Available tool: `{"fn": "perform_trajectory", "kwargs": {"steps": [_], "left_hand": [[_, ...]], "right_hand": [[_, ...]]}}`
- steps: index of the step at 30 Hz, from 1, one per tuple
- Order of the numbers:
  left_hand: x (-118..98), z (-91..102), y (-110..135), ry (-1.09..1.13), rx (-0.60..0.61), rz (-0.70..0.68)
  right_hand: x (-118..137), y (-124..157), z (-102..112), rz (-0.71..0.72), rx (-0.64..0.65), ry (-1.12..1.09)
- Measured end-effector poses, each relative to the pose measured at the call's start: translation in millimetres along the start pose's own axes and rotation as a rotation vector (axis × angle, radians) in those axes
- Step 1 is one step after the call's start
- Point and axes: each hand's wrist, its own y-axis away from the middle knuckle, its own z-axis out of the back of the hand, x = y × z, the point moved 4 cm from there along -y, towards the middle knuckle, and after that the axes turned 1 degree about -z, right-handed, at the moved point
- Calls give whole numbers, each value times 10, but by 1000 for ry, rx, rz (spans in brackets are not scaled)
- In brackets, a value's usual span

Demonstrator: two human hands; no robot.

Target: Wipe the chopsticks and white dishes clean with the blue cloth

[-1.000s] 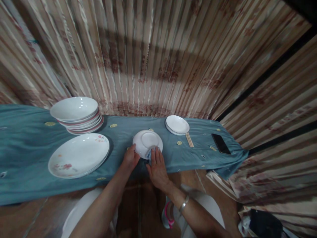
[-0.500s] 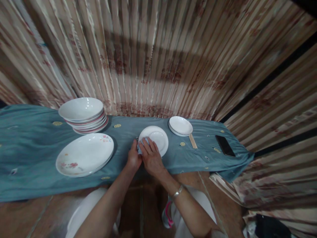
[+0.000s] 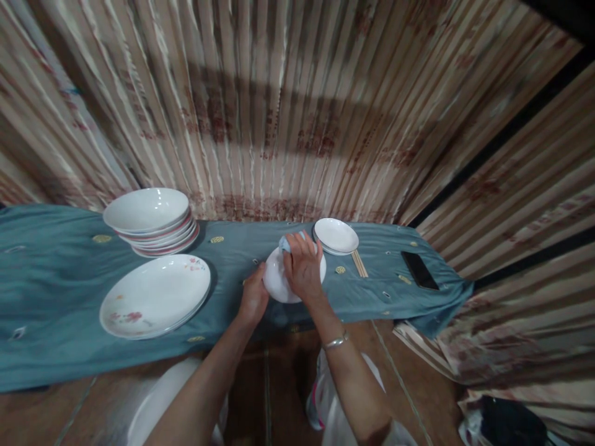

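A small white plate (image 3: 276, 282) is held up over the cloth-covered table in front of me. My left hand (image 3: 255, 293) grips its left edge, thumb on top. On the plate's far side, my right hand (image 3: 303, 263) presses a light blue cloth (image 3: 285, 244), its fingers curled over it. Much of the plate lies hidden under this hand. Just beyond, to the right, a short stack of small white plates (image 3: 336, 235) rests on the table, with wooden chopsticks (image 3: 359, 264) beside it.
At the left stand stacked white bowls (image 3: 147, 210) with red-rimmed dishes below. Nearer me lie large oval flowered plates (image 3: 158, 294). A black phone (image 3: 419, 270) is on the right of the teal tablecloth (image 3: 56, 297). A patterned curtain (image 3: 251, 124) hangs behind the table.
My right hand has slid with the cloth from the plate's left side to its far side. The plate has shifted slightly right, and my left hand still has its left edge.
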Motion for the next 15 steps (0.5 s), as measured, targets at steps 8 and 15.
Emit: {"fn": "perform_trajectory", "kwargs": {"steps": [8, 15], "left_hand": [[9, 80, -39, -5, -24, -12], [35, 198, -110, 24, -100, 25]], "right_hand": [[-465, 92, -31, -240, -63, -146], [-765, 304, -276, -356, -63, -269]]}}
